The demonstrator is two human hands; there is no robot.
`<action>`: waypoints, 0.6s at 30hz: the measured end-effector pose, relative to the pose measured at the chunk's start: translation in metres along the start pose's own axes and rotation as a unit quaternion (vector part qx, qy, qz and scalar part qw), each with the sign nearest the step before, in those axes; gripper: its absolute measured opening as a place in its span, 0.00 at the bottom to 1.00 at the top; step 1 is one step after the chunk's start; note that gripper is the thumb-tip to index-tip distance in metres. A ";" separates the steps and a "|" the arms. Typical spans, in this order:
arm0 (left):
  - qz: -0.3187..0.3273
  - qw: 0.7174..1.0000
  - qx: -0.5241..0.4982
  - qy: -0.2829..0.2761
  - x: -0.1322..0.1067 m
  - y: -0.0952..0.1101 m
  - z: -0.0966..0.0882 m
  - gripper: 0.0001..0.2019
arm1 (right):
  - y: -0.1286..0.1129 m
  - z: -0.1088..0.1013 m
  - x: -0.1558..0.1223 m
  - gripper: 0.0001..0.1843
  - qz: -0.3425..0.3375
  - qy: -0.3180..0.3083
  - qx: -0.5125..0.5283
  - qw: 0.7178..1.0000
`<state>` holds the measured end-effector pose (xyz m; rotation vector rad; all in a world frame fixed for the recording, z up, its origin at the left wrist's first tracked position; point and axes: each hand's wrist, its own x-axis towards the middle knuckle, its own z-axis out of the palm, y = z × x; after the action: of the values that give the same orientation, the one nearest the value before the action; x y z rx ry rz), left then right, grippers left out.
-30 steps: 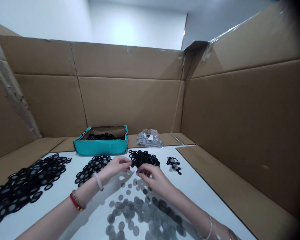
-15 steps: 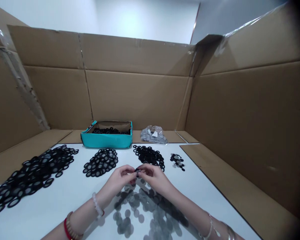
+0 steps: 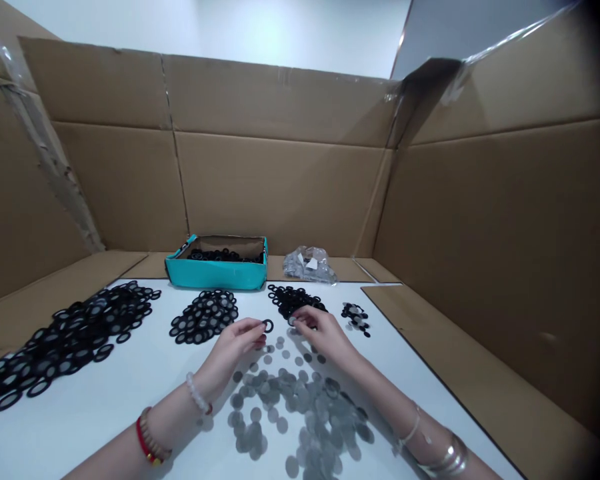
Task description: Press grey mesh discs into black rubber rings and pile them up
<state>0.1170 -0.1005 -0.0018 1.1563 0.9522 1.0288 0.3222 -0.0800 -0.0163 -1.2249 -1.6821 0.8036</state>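
My left hand (image 3: 237, 341) pinches a black rubber ring (image 3: 268, 326) between its fingertips, just in front of a heap of black rings (image 3: 293, 300). My right hand (image 3: 323, 332) reaches to that heap's front edge, and its fingertips touch something small that I cannot make out. Below both hands lies a spread of loose grey mesh discs (image 3: 293, 400) on the white table (image 3: 130, 393). Left of the hands sits a mound of black rings with mesh centres (image 3: 205, 317), and a longer mound of them (image 3: 75, 340) runs to the far left.
A teal box (image 3: 216, 273) holding black rings stands at the table's back edge, beside a clear plastic bag (image 3: 310, 265) of grey pieces. A small mixed heap (image 3: 355, 319) lies to the right. Cardboard walls (image 3: 275, 193) surround the table on three sides.
My hands, together at the centre half a second ago, have moved apart. The left hand now shows a black ring at its fingertips, and the right hand has moved toward the black heap. The view has tilted slightly upward.
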 end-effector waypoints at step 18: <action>0.054 0.990 0.124 -0.044 -0.016 0.015 0.012 0.11 | -0.045 0.011 -0.022 0.15 0.016 -0.113 0.154 0.981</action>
<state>0.1221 -0.1176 0.0162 1.4614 0.9760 0.9552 0.2977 -0.1148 0.0118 -0.9753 -1.6413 1.2124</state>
